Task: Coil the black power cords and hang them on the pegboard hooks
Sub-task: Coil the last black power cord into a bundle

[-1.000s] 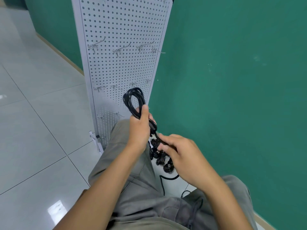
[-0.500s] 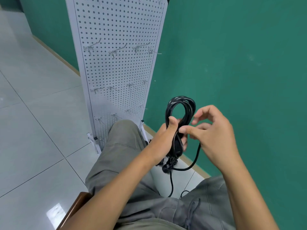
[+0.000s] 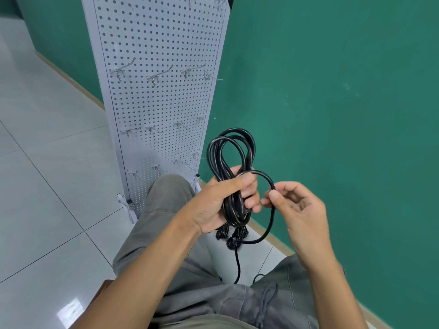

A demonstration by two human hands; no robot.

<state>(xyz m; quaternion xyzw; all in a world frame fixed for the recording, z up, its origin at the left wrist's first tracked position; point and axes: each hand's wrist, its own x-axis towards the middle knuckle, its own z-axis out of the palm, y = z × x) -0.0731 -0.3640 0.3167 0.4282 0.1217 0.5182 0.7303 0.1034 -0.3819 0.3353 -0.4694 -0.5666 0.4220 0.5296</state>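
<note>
A black power cord, looped into a coil, stands upright in my left hand, which grips the bundle around its middle. My right hand pinches the cord's free strand between thumb and forefinger just right of the coil. That strand arcs over the bundle and hangs down in a loop below. The white pegboard stands against the green wall ahead, with rows of bare metal hooks. More coiled black cords lie on the floor below my hands, partly hidden.
I sit with my grey-trousered knee close to the pegboard's foot. Light floor tiles spread out to the left. The green wall fills the right side.
The coil has been lifted and moved right, away from the pegboard. My right hand has come up from the floor pile and now pinches the free strand, wrapping it round the bundle.
</note>
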